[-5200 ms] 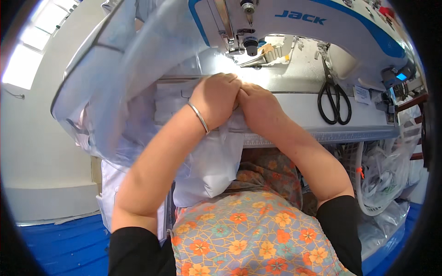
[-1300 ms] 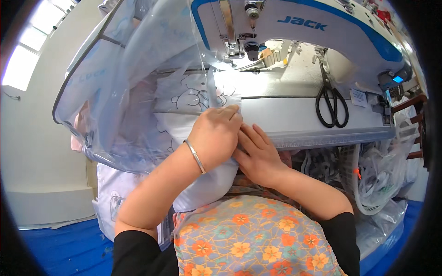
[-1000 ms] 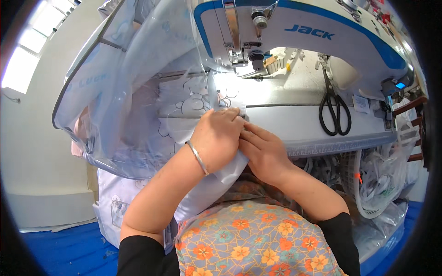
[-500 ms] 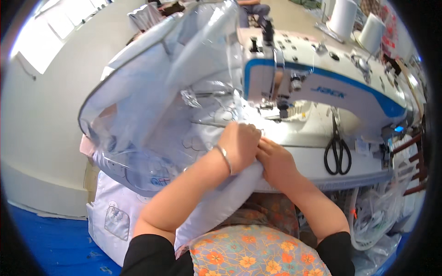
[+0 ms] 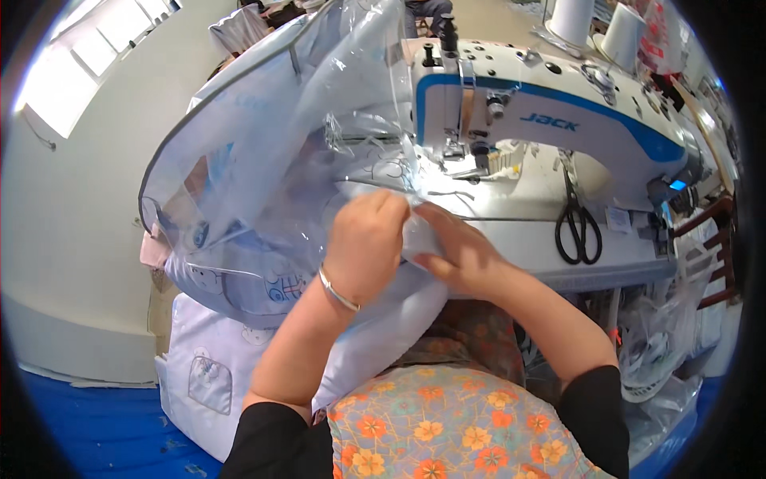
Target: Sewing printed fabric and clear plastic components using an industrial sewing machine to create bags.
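Observation:
In front of the sewing machine [image 5: 550,120] my two hands are close together at a piece of pale fabric [image 5: 418,238]. My left hand [image 5: 365,239], with a silver bangle at the wrist, is closed in a pinch on the fabric's edge. On the other side, my right hand [image 5: 463,249] grips the same fabric between thumb and fingers. A large clear plastic sheet [image 5: 271,136] with dark piping stands up to the left of the machine. It joins a light blue and white printed fabric cover [image 5: 231,287] that hangs down over the table's front edge.
Black-handled scissors [image 5: 578,231] lie on the machine bed right of my hands. White thread cones [image 5: 570,20] stand behind the machine. A wooden chair [image 5: 714,247] and plastic bags [image 5: 650,351] are at the right. Someone's legs [image 5: 431,12] show at the far top.
My hands have shifted left, away from the needle area, with the fabric edge between them. The left hand has turned. The whole view has also shifted slightly.

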A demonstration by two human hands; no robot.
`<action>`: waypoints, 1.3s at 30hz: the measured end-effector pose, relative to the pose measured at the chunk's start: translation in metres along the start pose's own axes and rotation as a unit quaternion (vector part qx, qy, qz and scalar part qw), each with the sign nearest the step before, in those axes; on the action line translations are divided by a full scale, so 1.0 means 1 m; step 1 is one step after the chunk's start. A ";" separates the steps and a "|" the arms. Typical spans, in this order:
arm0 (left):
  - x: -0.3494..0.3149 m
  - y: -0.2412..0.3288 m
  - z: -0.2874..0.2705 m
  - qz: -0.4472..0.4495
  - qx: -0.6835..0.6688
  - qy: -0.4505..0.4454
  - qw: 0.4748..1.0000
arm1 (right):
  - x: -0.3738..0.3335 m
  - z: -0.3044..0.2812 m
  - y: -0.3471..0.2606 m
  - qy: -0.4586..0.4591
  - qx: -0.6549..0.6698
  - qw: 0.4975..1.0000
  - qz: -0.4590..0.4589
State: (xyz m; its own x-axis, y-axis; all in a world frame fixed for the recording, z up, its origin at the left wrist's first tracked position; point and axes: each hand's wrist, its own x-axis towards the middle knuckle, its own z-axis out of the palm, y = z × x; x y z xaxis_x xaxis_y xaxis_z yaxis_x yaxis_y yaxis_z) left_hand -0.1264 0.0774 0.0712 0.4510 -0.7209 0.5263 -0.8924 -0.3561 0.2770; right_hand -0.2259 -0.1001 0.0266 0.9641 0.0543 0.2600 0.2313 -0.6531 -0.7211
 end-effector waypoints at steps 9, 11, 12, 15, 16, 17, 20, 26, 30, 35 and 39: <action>0.012 0.036 0.034 0.022 0.159 -0.153 0.975 | 0.038 0.113 0.016 0.088 -0.107 0.986 -0.089; 0.007 0.046 0.044 -0.016 0.164 -0.227 0.960 | 0.024 0.125 0.017 0.095 -0.139 0.975 -0.144; 0.007 0.047 0.045 -0.046 0.154 -0.259 0.952 | 0.015 0.124 0.017 0.098 -0.107 0.971 -0.190; 0.002 0.036 0.024 -0.070 0.040 -0.288 0.954 | -0.014 0.096 0.012 0.098 -0.037 0.951 -0.290; 0.001 0.034 0.015 -0.075 0.042 -0.265 0.960 | -0.034 0.075 0.012 0.092 -0.030 0.949 -0.300; 0.000 0.030 0.006 -0.085 0.045 -0.236 0.967 | -0.046 0.056 0.013 0.077 -0.028 0.950 -0.300; 0.005 0.028 -0.010 -0.027 0.022 -0.167 0.985 | -0.039 0.026 0.020 0.210 -0.119 0.965 -0.105; 0.026 0.036 0.017 0.136 0.024 -0.077 0.988 | 0.027 0.080 0.027 0.080 -0.017 0.986 -0.147; 0.016 0.026 0.028 0.116 0.046 -0.317 0.940 | -0.020 0.084 0.006 0.018 0.037 0.976 -0.212; 0.000 0.022 0.039 0.244 0.018 -0.134 0.960 | -0.094 0.046 0.018 0.115 -0.091 0.974 -0.172; -0.006 0.027 0.048 0.143 0.007 -0.254 0.957 | -0.085 0.075 0.025 0.137 -0.166 0.966 -0.144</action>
State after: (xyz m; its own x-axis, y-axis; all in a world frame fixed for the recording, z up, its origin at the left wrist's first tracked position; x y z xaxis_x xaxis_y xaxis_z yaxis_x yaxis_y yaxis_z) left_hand -0.1538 0.0441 0.0367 0.1279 -0.9845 0.1201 -0.9801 -0.1069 0.1670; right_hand -0.2921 -0.0647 -0.0614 0.7845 0.0979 0.6124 0.3864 -0.8495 -0.3592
